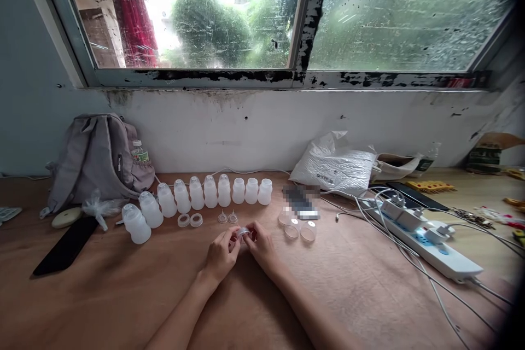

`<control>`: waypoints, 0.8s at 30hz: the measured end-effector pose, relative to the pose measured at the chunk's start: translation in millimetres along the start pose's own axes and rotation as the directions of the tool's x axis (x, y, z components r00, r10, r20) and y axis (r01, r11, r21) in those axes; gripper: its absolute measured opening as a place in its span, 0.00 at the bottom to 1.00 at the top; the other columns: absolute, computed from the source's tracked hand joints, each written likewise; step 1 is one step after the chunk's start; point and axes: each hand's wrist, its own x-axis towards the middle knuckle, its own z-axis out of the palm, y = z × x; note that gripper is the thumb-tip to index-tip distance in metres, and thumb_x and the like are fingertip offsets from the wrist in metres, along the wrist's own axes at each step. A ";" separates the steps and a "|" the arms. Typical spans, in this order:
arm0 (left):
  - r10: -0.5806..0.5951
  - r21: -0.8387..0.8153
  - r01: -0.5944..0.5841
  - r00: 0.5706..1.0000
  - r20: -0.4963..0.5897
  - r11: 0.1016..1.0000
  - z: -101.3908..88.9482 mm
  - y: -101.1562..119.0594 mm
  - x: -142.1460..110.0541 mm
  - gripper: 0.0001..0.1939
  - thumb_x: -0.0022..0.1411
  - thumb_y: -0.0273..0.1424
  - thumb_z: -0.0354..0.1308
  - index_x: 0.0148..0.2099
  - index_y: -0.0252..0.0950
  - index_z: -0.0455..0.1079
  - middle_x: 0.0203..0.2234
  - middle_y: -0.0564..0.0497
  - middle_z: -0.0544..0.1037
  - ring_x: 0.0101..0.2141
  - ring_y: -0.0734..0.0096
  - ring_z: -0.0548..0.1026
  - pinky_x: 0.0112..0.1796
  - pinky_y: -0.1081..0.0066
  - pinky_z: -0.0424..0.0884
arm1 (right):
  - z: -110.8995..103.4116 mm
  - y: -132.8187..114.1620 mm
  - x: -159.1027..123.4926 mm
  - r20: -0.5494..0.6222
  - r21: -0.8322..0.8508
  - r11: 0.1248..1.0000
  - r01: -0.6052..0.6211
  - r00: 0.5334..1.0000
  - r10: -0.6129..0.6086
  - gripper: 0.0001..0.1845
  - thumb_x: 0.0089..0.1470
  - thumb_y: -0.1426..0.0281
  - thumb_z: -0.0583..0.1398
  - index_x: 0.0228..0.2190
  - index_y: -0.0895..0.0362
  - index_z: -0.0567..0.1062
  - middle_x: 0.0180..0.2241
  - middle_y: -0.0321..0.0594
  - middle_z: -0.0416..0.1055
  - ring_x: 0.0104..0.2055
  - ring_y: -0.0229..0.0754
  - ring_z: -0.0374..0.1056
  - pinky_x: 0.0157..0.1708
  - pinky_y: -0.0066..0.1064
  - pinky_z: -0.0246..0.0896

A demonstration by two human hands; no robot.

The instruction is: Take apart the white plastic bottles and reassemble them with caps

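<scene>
Translucent ring (243,231), near centre | left hand (223,252) and right hand (261,245) pinching it | probably light, stiff, slick; grip left/right rim

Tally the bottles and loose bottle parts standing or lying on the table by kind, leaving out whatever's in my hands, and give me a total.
Bottles with clear caps on: 7
Uncapped bottles: 3
Loose white rings: 2
Loose teats: 2
Loose clear caps: 3
Total: 17
</scene>
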 end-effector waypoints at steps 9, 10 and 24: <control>0.072 0.122 -0.071 0.997 -0.003 0.990 -6.0 -3.2 0.9 0.10 0.54 0.26 0.49 0.40 0.38 0.65 0.29 0.51 0.73 0.32 0.70 0.72 0.34 0.72 0.68 | 3.6 -12.0 -1.7 0.009 0.095 0.983 -0.155 0.988 0.155 0.05 0.41 0.73 0.54 0.19 0.55 0.59 0.19 0.31 0.61 0.22 0.35 0.57 0.22 0.25 0.51; 0.072 0.126 -0.071 0.997 -0.004 0.990 -5.7 -3.3 0.4 0.10 0.54 0.26 0.49 0.40 0.38 0.65 0.29 0.51 0.73 0.31 0.70 0.72 0.34 0.72 0.68 | 3.6 -12.4 -1.7 0.014 0.107 0.980 -0.165 0.986 0.164 0.05 0.41 0.73 0.54 0.19 0.55 0.59 0.19 0.30 0.60 0.22 0.35 0.57 0.22 0.25 0.50; -0.007 0.211 0.009 1.000 -0.014 0.977 0.5 -5.1 -2.0 0.09 0.52 0.29 0.50 0.37 0.39 0.68 0.24 0.51 0.76 0.25 0.70 0.73 0.30 0.72 0.66 | 9.6 -6.3 -1.6 0.045 0.143 0.974 -0.178 0.984 0.174 0.07 0.37 0.74 0.53 0.21 0.55 0.57 0.18 0.27 0.56 0.21 0.33 0.52 0.21 0.24 0.47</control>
